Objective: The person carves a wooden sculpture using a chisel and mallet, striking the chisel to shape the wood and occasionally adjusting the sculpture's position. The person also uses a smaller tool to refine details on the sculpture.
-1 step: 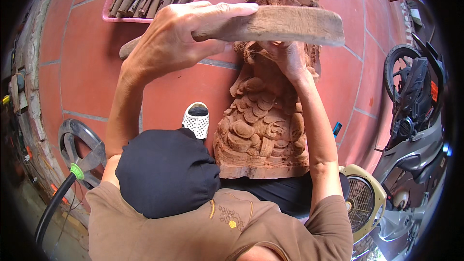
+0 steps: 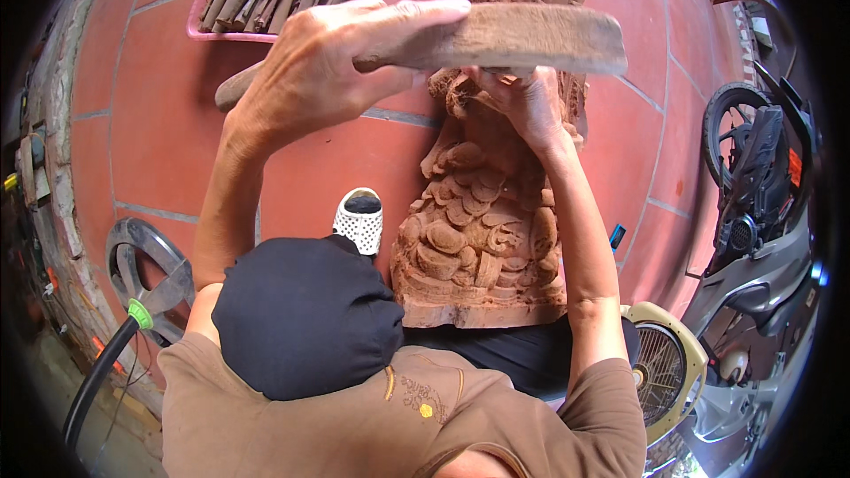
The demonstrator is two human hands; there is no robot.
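Observation:
My left hand (image 2: pixel 319 80) grips a long flat wooden mallet (image 2: pixel 522 35) and holds it level above the carving. A reddish-brown carved wooden statue (image 2: pixel 482 239) lies lengthwise on the red tile floor (image 2: pixel 159 150), its base close to my lap. My right hand (image 2: pixel 527 106) rests on the statue's upper middle, just below the mallet. Its fingers are curled around a thin carving tool that the mallet mostly hides. My knee in dark cloth (image 2: pixel 305 314) sits left of the statue's base.
A pink tray (image 2: pixel 199 31) with several wooden-handled chisels lies at the far left. A white dotted slipper (image 2: pixel 359 226) is beside the statue. A round metal stand (image 2: pixel 146 270) and a black hose (image 2: pixel 97 381) are at the left. A fan (image 2: pixel 664 367) and a motorbike (image 2: pixel 761 204) are at the right.

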